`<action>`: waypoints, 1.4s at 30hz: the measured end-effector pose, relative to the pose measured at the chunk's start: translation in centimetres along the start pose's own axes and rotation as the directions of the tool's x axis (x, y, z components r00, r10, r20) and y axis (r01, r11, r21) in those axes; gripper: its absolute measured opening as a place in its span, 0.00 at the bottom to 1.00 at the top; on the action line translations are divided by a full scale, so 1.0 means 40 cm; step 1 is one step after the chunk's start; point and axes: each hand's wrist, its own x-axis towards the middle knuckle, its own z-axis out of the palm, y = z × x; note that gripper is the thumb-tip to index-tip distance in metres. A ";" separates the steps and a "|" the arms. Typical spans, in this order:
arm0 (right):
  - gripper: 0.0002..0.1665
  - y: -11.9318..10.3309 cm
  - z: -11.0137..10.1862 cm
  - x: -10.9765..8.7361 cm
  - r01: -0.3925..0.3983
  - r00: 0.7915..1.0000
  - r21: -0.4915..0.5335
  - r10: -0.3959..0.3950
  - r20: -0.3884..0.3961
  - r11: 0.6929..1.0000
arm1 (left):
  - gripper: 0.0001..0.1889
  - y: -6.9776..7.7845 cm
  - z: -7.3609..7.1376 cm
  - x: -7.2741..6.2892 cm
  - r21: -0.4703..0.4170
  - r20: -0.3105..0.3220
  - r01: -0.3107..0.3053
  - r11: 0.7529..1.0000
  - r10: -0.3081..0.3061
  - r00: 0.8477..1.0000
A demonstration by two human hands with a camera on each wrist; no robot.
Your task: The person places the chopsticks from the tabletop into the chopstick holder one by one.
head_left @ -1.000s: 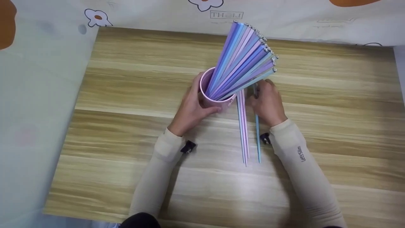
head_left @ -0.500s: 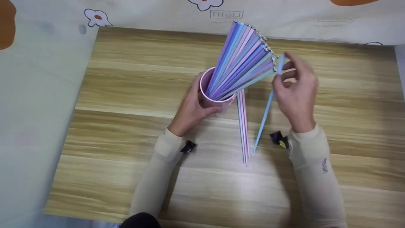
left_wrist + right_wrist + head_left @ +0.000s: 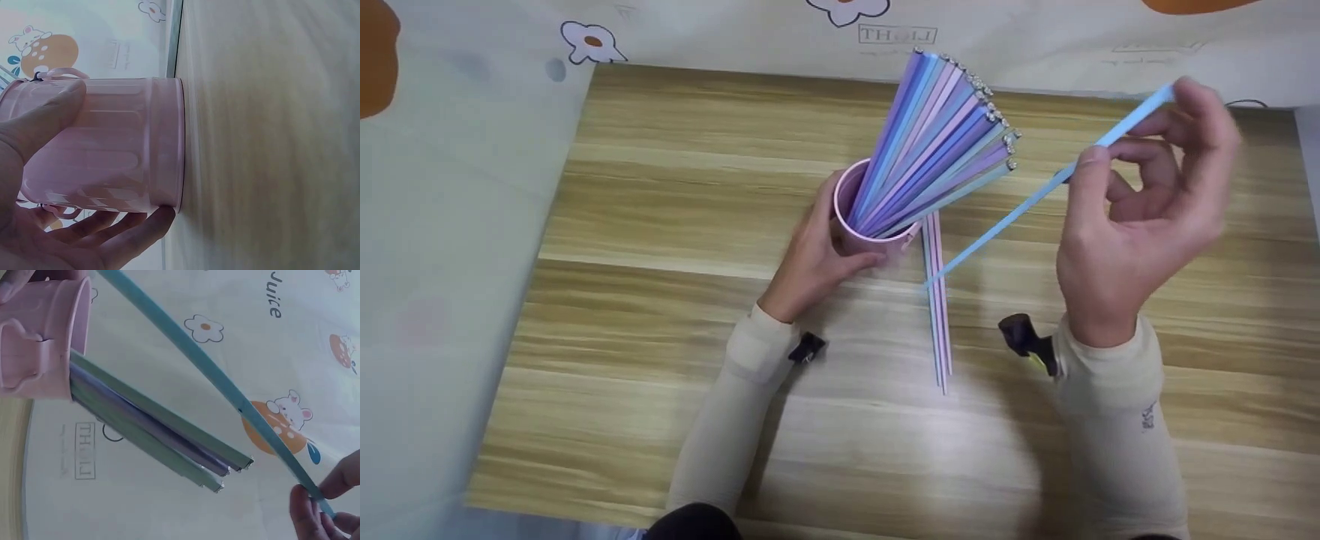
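A pink cup with small side handles (image 3: pixel 864 244) stands on the table and holds a fan of pastel chopsticks (image 3: pixel 934 142) with glittery silver ends. My left hand (image 3: pixel 814 262) grips the cup from the left, thumb across its near side; in the left wrist view, fingers lie along the cup wall (image 3: pixel 112 140). Well right of the cup, my right hand (image 3: pixel 1147 217) pinches a light blue chopstick (image 3: pixel 1020 208) near its thick end. Its thin tip points down-left and overlaps several loose chopsticks (image 3: pixel 938 315) beside the cup. The right wrist view shows this chopstick (image 3: pixel 191 349) slanting past the cup.
The wood-grain table (image 3: pixel 660 187) extends around both arms. Behind it hangs a pale cloth (image 3: pixel 735 30) printed with flowers. Small black devices on both wrists, such as the right one (image 3: pixel 1024 337), stick out over the table.
My right hand has lifted the light blue chopstick from beside the loose ones and carried it right and away, turning it to a slant. The left hand and cup have stayed put.
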 end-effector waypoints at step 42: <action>0.24 0.149 0.066 -0.164 0.268 0.953 -0.110 -0.246 0.179 0.957 | 0.52 -0.004 0.001 0.003 -0.001 0.001 0.018 1.000 -0.018 1.000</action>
